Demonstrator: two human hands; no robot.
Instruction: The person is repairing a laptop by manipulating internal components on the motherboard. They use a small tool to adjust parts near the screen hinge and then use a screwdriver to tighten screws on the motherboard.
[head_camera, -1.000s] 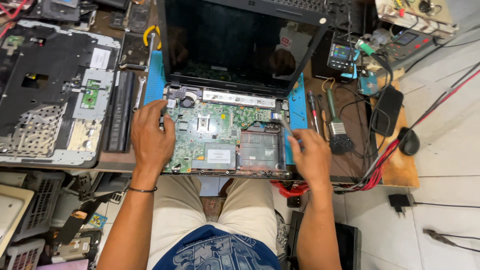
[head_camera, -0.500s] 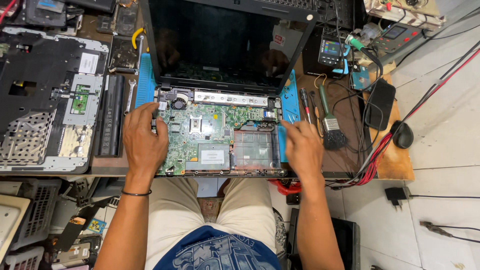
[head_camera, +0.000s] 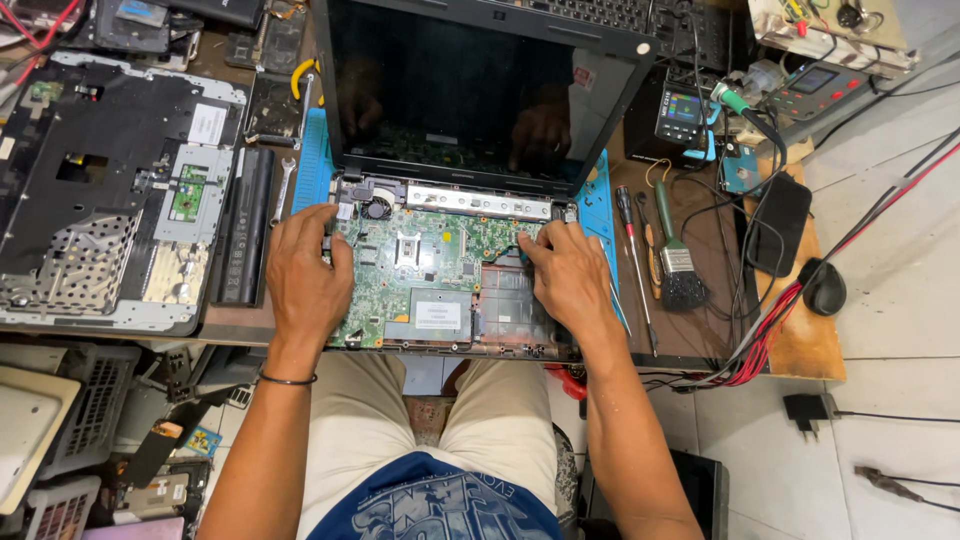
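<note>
A detached laptop bottom cover lay at the left of the bench, with a black battery pack beside it. A screwdriver and a green-handled brush rested right of the blue mat. A black mouse sat near the bench's right edge.

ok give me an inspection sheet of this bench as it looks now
surface: wooden bench with a blue mat under the work
job's things: opened laptop, screen dark, green mainboard exposed
clutter: removed laptop cover, battery, screwdriver, brush, meter
hands: left hand flat on the board's left edge; right hand on its right side, fingertips on the board
cables: red and black leads off the right edge
surroundings: tiled floor, adapter on it
</note>
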